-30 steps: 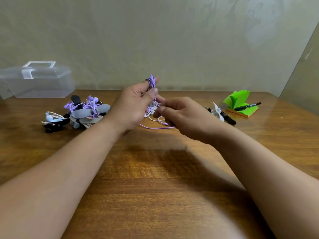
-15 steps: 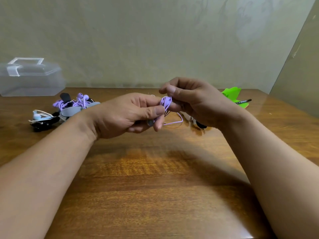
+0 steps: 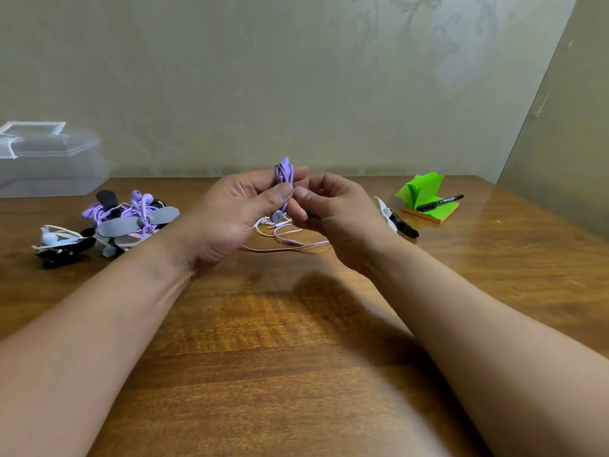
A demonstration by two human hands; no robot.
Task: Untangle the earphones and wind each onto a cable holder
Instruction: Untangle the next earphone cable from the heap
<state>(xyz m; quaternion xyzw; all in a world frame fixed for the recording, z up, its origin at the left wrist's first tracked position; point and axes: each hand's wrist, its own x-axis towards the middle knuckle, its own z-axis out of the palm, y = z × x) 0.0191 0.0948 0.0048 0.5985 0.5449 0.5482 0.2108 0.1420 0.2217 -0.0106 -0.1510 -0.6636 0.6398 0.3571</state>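
Holding a purple cord (image 3: pixel 284 173) bunched upright, the left hand (image 3: pixel 237 212) pinches it between thumb and fingers (image 3: pixel 260 178), raised above the bench (image 3: pixel 296 341). A grey holder (image 3: pixel 276 217) peeks out just below the left thumb, against the cord. The right hand (image 3: pixel 333 209) curls in close, its thumb tip beside the left thumb; whether it pinches a strand cannot be told. Beneath the fingers a loose purple tail (image 3: pixel 286 247) trails on the bench, close to a white cord (image 3: pixel 263 225). Likely risks: pulling the tail up may drag the white cord along and knot the two. Easing the left pinch could let the bunch spring apart. Winding slack could let loops slide off the holder.
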